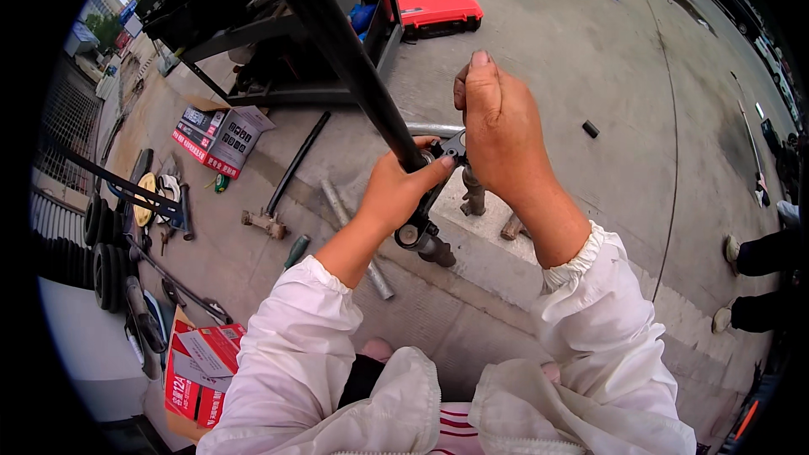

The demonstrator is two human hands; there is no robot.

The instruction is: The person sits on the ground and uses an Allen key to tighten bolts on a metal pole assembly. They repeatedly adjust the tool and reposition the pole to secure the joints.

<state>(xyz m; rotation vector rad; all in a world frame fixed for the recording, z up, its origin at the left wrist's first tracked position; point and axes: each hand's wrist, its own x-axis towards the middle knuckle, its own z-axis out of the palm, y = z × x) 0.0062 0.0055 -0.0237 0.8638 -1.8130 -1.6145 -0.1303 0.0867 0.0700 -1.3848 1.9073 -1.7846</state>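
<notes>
A thick black tube (pixel 354 59) slants down from the top of the view to a dark metal joint (pixel 455 152). My left hand (pixel 396 190) is wrapped round the joint at the tube's lower end, its thumb pressed on a metal plate there. Just to the right, my right hand (pixel 510 126) is closed with the thumb on top; its fingers are mostly turned away, so what they hold is hidden. Below the left hand, the joint carries on into a dark clamp-like end with a round bolt (pixel 408 236). A silvery tube (pixel 434 129) shows behind the hands.
A black shelf cart (pixel 286 29) and a red case (pixel 438 10) stand beyond. On the concrete lie a black tube with a metal end (pixel 299 164), a grey pipe (pixel 358 240), tyres (pixel 103 274), and cardboard boxes (pixel 223 139). A person's legs (pixel 758 282) are at right.
</notes>
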